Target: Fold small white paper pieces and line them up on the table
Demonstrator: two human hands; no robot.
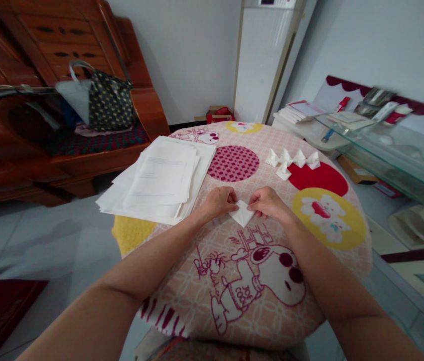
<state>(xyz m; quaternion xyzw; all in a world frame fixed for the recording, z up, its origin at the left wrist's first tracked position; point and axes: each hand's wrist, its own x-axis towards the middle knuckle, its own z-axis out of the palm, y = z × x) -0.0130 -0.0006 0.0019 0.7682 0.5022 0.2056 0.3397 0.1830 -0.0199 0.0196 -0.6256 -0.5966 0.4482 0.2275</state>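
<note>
A small folded white paper, diamond-shaped with one corner toward me, lies low over the patterned tablecloth. My left hand pinches its left corner between thumb and fingers. On the opposite corner, my right hand has a similar pinch. Beyond the right hand sit several small folded paper pieces, grouped close together with pointed tops. To the left of my hands is a stack of white paper sheets, the top ones carrying faint printed lines.
Left of the round table stands a carved wooden bench with a dark patterned bag on it. A glass-topped shelf unit holding papers and cups is at the right. A tall white cabinet-like unit rises behind the table.
</note>
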